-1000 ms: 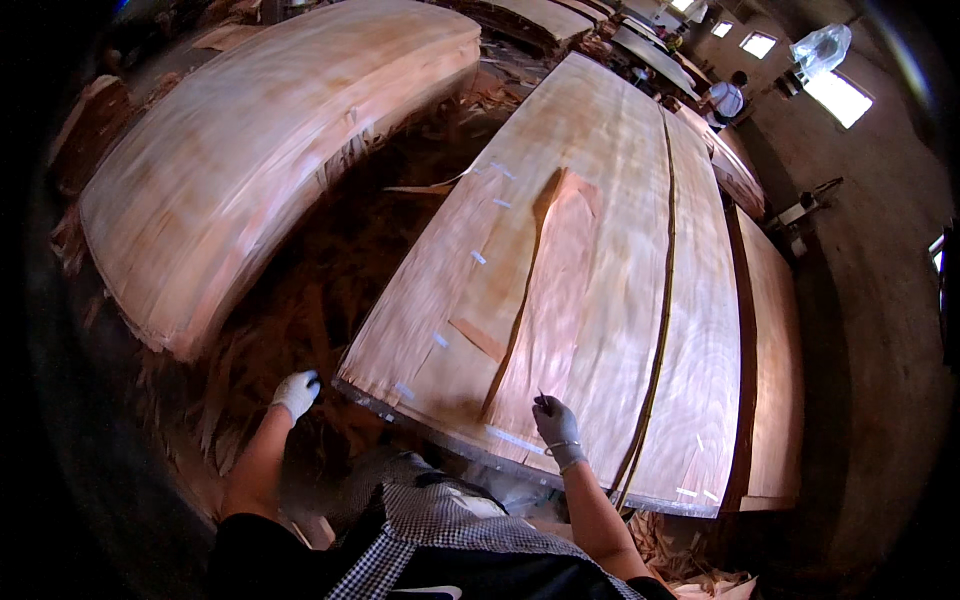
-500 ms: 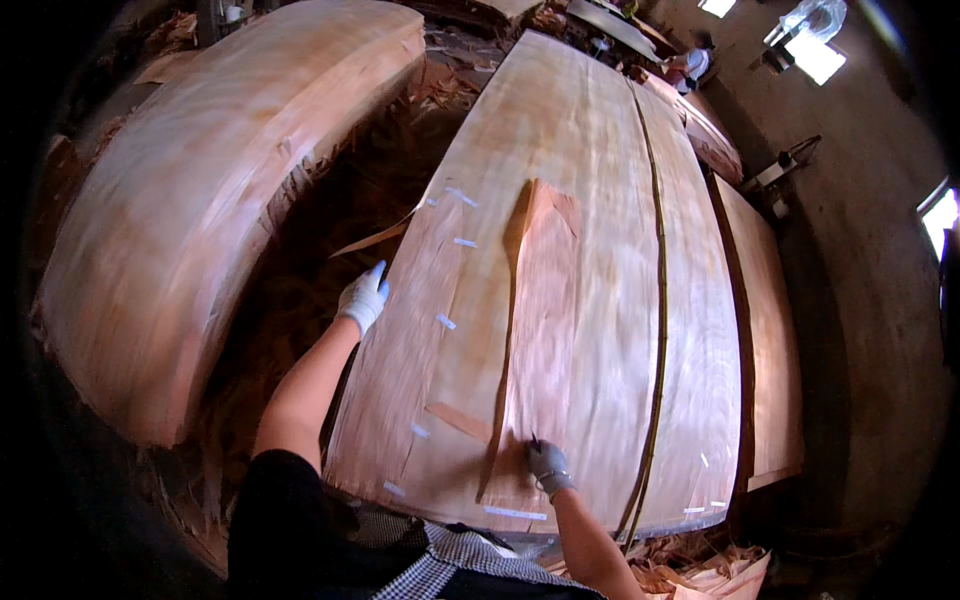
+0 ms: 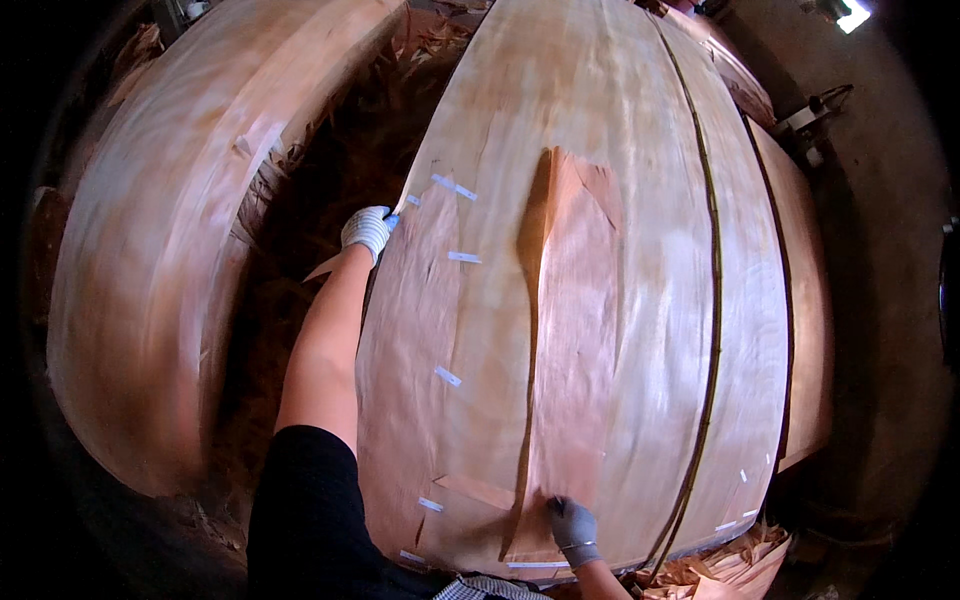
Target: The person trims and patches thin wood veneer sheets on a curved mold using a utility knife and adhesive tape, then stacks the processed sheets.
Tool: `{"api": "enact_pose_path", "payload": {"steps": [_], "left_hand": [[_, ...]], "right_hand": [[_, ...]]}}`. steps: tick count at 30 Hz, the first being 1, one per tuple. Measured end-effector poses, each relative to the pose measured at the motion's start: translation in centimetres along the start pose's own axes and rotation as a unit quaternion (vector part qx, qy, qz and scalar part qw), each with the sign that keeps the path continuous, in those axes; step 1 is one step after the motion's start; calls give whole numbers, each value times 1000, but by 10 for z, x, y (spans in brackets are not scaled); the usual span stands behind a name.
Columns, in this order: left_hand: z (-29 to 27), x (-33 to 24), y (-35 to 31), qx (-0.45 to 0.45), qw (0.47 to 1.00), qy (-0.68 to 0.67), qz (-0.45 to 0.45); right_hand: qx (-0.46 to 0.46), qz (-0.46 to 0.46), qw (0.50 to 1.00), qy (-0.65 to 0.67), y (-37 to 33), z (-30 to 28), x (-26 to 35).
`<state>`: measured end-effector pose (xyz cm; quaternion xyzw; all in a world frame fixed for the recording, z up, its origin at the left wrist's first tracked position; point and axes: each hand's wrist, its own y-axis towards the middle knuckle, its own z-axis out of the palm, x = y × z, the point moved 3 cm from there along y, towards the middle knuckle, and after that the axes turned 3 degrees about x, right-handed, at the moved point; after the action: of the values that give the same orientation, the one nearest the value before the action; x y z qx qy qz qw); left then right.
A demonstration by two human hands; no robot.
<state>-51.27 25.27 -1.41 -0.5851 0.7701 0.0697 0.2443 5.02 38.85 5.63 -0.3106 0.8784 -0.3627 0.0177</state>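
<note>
A broad sheet of pale wood veneer [image 3: 490,330] lies before me on a large stack, with short strips of white tape [image 3: 463,257] along a seam at its left. My left hand [image 3: 367,233], in a white glove with blue fingertips, is closed at the sheet's left edge. A thin veneer sliver [image 3: 322,268] sticks out beside that wrist. My right hand [image 3: 575,530], in a grey glove, rests closed at the near end of a loose, pinkish veneer strip [image 3: 580,330]. A small dark tool shows at its fingers; its exact kind is unclear.
Another tall veneer stack [image 3: 150,270] curves along the left, across a dark gap holding scraps. A long dark split [image 3: 714,250] runs down the sheet's right part. Torn veneer scraps [image 3: 730,565] pile at the near right. A further stack [image 3: 808,330] stands beyond.
My left hand has moved forward along the sheet's left edge to where the sliver juts out. My right hand stays at the strip's near end. The view has tilted downward.
</note>
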Motion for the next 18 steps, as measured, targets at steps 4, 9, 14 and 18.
{"api": "enact_pose_path", "payload": {"steps": [4, 9, 14, 18], "left_hand": [[-20, -13, 5, 14, 998, 53, 7], [-10, -12, 26, 46, 995, -81, -21], [-14, -25, 32, -4, 1000, -16, 21], [-23, -58, 22, -15, 996, 73, 47]], "right_hand": [[-33, -7, 999, 14, 1, 7, -8], [-25, -14, 1000, 0, 7, 14, -17], [-40, -26, 999, 20, 5, 8, -12], [-40, -11, 999, 13, 7, 12, -18]]}}
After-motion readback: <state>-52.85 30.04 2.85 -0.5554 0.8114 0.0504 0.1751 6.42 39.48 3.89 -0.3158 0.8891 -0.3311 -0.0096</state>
